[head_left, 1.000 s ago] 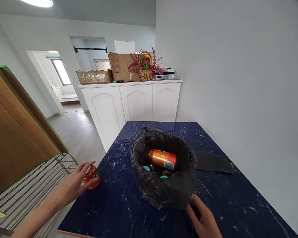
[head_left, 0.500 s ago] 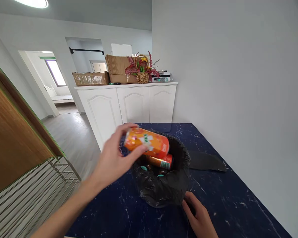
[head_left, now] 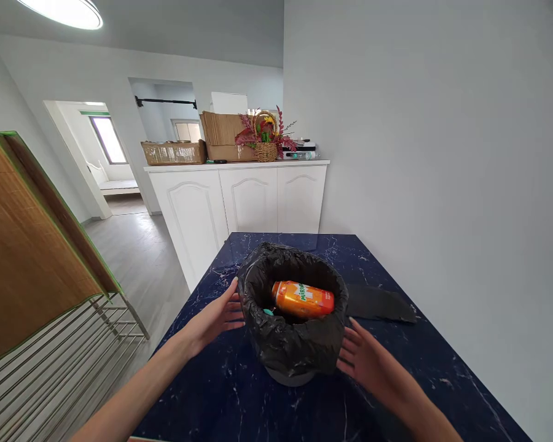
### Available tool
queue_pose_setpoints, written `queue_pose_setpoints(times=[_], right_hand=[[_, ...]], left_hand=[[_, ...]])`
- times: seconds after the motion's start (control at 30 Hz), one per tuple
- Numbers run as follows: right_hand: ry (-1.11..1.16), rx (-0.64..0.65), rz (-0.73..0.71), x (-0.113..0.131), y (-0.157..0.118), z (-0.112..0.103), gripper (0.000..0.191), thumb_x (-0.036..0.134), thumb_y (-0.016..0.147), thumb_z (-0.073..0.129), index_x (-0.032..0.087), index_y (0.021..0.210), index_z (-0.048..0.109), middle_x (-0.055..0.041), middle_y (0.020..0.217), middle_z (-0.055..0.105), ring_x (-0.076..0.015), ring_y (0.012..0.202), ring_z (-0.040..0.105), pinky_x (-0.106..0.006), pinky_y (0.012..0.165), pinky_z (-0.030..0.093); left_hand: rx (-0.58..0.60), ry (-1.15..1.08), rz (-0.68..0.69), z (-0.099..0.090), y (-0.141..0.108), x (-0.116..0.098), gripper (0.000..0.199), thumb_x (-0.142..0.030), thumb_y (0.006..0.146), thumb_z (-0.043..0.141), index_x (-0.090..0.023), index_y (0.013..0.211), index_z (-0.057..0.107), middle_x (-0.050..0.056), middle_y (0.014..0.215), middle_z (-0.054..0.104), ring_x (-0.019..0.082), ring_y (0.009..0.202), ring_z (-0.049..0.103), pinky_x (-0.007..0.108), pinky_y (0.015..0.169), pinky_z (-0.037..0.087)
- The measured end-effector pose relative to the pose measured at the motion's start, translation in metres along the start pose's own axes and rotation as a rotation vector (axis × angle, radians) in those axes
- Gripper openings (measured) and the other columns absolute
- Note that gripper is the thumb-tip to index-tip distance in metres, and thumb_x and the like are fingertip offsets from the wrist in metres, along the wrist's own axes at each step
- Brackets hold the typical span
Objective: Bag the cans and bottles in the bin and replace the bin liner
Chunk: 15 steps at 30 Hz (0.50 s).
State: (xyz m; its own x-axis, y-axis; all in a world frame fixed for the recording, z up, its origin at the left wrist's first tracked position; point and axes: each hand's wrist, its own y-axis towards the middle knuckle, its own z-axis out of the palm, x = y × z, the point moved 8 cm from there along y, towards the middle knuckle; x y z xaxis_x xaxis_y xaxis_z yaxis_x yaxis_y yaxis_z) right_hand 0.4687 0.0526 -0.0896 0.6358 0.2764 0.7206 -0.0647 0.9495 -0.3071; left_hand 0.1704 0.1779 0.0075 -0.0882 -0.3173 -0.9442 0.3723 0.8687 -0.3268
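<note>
A round bin lined with a black plastic bag stands on the dark blue marbled table. Inside it an orange soda can lies on its side on top of other contents, and a small teal piece shows beside it. My left hand is at the bin's left side with fingers apart. On the opposite side, my right hand has its fingers spread against or close to the bag. Neither hand holds the can.
A folded black plastic bag lies on the table right of the bin. Behind stands a white cabinet bearing cardboard boxes and a flower basket. A metal rack with a brown panel is at left.
My left hand has let go of the orange can, which now lies in the bin, and has moved down to the bin's left side. My right hand has risen along the right side.
</note>
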Motion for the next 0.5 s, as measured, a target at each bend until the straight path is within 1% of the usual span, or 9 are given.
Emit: queue_pose_setpoints(times=[0.03,0.07,0.13,0.2,0.27,0.33,0.37,0.43,0.5], right_hand=[[0.034,0.054,0.026,0.012,-0.004,0.011,0.044,0.059,0.087,0.084,0.023,0.113,0.078,-0.0097,0.113,0.081,-0.0256,0.103,0.078,-0.036,0.089,0.061],[0.042,0.097,0.035,0.024,-0.01,0.022,0.041,0.056,0.089,0.083,0.022,0.112,0.079,-0.0098,0.114,0.081,-0.0252,0.104,0.078,-0.035,0.089,0.061],[0.006,0.12,0.018,0.048,-0.022,0.04,0.039,0.053,0.089,0.084,0.023,0.114,0.079,-0.0087,0.116,0.081,-0.0256,0.107,0.077,-0.034,0.09,0.061],[-0.073,0.051,-0.008,0.067,-0.033,0.048,0.037,0.05,0.086,0.087,0.024,0.112,0.081,-0.0063,0.114,0.083,-0.0258,0.105,0.077,-0.032,0.088,0.061],[-0.156,-0.052,-0.024,0.083,-0.039,0.051,0.031,0.046,0.082,0.09,0.024,0.102,0.083,-0.0053,0.105,0.084,-0.0252,0.095,0.077,-0.031,0.08,0.061],[-0.206,-0.121,-0.058,0.099,-0.042,0.054,0.024,0.042,0.08,0.09,0.022,0.089,0.082,-0.0046,0.094,0.083,-0.0226,0.082,0.075,-0.029,0.072,0.059],[-0.216,-0.126,-0.088,0.109,-0.041,0.058,0.022,0.041,0.08,0.089,0.022,0.086,0.081,-0.0038,0.09,0.083,-0.0213,0.078,0.073,-0.028,0.069,0.058],[-0.216,-0.069,-0.152,0.129,-0.037,0.071,0.02,0.041,0.082,0.086,0.022,0.086,0.081,-0.002,0.087,0.081,-0.0202,0.076,0.072,-0.028,0.068,0.058],[-0.193,0.028,-0.222,0.151,-0.03,0.087,0.019,0.04,0.083,0.083,0.023,0.091,0.08,-0.0013,0.089,0.081,-0.0209,0.078,0.072,-0.03,0.07,0.059]], left_hand=[[0.053,-0.047,-0.049,0.005,0.001,0.003,0.075,-0.09,0.078,0.067,-0.019,0.101,0.076,0.014,0.115,0.077,0.033,0.113,0.071,0.04,0.094,0.055],[0.085,-0.079,-0.066,0.01,0.001,0.001,0.072,-0.088,0.078,0.069,-0.019,0.098,0.077,0.014,0.113,0.078,0.031,0.11,0.071,0.037,0.092,0.055],[0.118,-0.118,-0.005,0.02,-0.002,-0.014,0.06,-0.078,0.081,0.076,-0.02,0.098,0.079,0.012,0.11,0.079,0.028,0.104,0.071,0.034,0.087,0.055],[0.129,-0.153,0.086,0.027,-0.008,-0.034,0.042,-0.06,0.083,0.085,-0.021,0.098,0.08,0.01,0.105,0.08,0.026,0.096,0.072,0.032,0.082,0.055],[0.1,-0.191,0.161,0.029,-0.014,-0.053,0.027,-0.042,0.081,0.09,-0.019,0.09,0.08,0.008,0.091,0.08,0.022,0.082,0.071,0.03,0.074,0.056],[0.042,-0.222,0.222,0.025,-0.018,-0.071,0.02,-0.031,0.078,0.091,-0.017,0.078,0.077,0.004,0.076,0.076,0.017,0.066,0.067,0.026,0.064,0.054],[0.017,-0.236,0.251,0.023,-0.019,-0.08,0.019,-0.027,0.077,0.09,-0.017,0.075,0.075,0.003,0.072,0.073,0.015,0.061,0.064,0.024,0.06,0.052],[0.0,-0.265,0.306,0.023,-0.02,-0.098,0.017,-0.024,0.077,0.088,-0.016,0.074,0.073,0.001,0.07,0.072,0.013,0.059,0.063,0.023,0.059,0.052],[0.005,-0.298,0.356,0.028,-0.019,-0.117,0.015,-0.021,0.077,0.086,-0.015,0.075,0.072,0.002,0.072,0.073,0.013,0.063,0.066,0.024,0.064,0.055]])
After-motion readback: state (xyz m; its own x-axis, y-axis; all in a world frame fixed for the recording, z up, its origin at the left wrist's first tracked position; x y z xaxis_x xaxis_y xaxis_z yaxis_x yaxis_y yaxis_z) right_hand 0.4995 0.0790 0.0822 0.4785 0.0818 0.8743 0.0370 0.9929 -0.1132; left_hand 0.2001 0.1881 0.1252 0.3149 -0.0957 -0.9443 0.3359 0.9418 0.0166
